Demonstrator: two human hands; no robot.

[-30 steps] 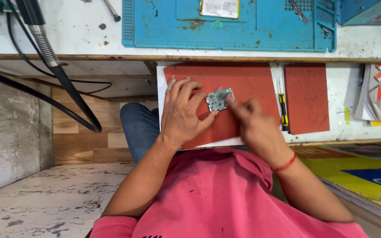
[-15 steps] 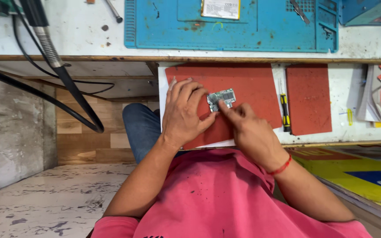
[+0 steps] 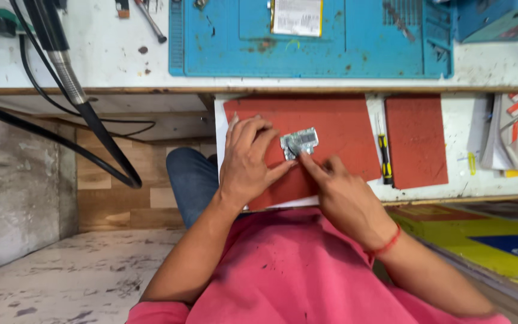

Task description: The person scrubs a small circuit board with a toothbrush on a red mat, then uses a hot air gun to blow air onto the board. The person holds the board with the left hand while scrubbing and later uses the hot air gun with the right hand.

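right hand (image 3: 346, 198): forefinger slid down-left to circuit board (image 3: 299, 143) lower edge | board: tilted slightly, moved little

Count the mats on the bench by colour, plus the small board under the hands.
Red mats: 2, the large red mat under both hands and the small red mat to its right.
Blue mats: 1, the blue mat on the upper bench.
Circuit boards: 1, the small board, touched by the left hand and the right hand.
Total: 4.
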